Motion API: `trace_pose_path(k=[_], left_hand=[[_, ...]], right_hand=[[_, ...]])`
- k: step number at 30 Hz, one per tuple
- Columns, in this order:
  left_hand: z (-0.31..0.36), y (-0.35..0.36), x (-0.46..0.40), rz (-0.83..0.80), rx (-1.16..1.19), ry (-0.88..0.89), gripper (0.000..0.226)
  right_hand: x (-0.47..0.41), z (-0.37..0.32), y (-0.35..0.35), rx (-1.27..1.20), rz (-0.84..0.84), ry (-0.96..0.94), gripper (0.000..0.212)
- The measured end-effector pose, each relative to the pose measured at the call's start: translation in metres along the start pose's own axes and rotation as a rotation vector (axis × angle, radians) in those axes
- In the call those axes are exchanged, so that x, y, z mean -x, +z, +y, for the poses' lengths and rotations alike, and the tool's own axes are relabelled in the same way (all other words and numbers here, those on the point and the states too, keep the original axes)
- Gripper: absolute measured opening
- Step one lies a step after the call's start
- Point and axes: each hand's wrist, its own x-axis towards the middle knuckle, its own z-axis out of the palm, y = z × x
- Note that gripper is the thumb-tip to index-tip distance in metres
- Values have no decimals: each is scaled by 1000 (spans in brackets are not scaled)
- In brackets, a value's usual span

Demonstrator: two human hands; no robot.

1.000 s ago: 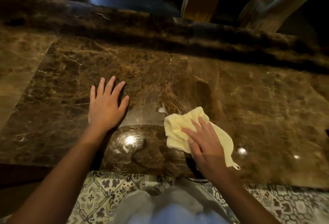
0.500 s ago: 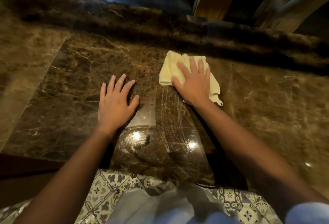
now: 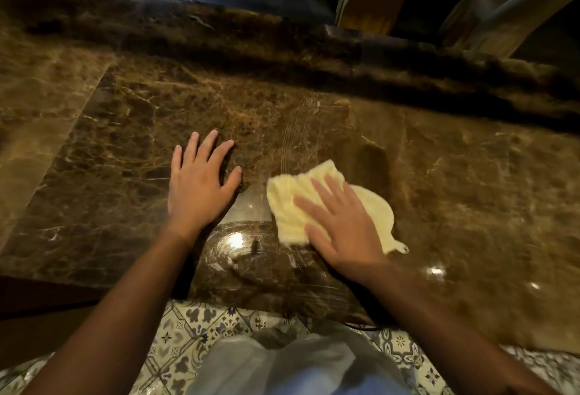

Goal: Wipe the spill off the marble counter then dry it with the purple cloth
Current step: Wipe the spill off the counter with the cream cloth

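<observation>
The right hand [image 3: 340,231] lies flat, fingers spread, pressing a pale yellow cloth [image 3: 293,200] onto the brown marble tabletop [image 3: 470,206]. The hand is slightly blurred. The cloth is crumpled at its far edge, and a small loop [image 3: 402,248] sticks out of it to the right of the wrist. Just left of it, the left hand [image 3: 197,187] rests palm down on the stone with fingers apart, holding nothing and not touching the cloth. Faint curved wet streaks [image 3: 298,131] mark the marble beyond the cloth, and a shiny wet patch [image 3: 235,244] with light glare lies between the two forearms near the front edge. Below the edge, a patterned tile floor [image 3: 188,332] is visible. No purple cloth is in view.
</observation>
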Motion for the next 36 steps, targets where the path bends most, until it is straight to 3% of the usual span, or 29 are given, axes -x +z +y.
trace_pose_path(k=[5,12,16,19,26,29,31,36], left_hand=[[-1,0,-2,-3,-4,-6,61],[-1,2,-2,14,-1,-1,60],[0,-1,-1,25,14,-8,58],[1,-2,-1,20,26,-8,58],[-2,-1,0,-4,38,-15,62],[-2,0,-2,-8,31,-10,61],[-3,0,-2,-6,33,-8,60],[-1,-1,-2,3,35,-10,56]], right_hand=[[21,30,-13,85,-20,144,56],[-106,82,-39,84,125,468,63],[-178,70,-50,-152,224,494,50],[-193,46,-45,-274,195,405,34],[-62,-5,-16,-401,45,88,36],[15,5,-11,-297,-44,-106,38],[40,29,-20,-177,-53,-96,43],[25,68,-37,64,18,183,56]])
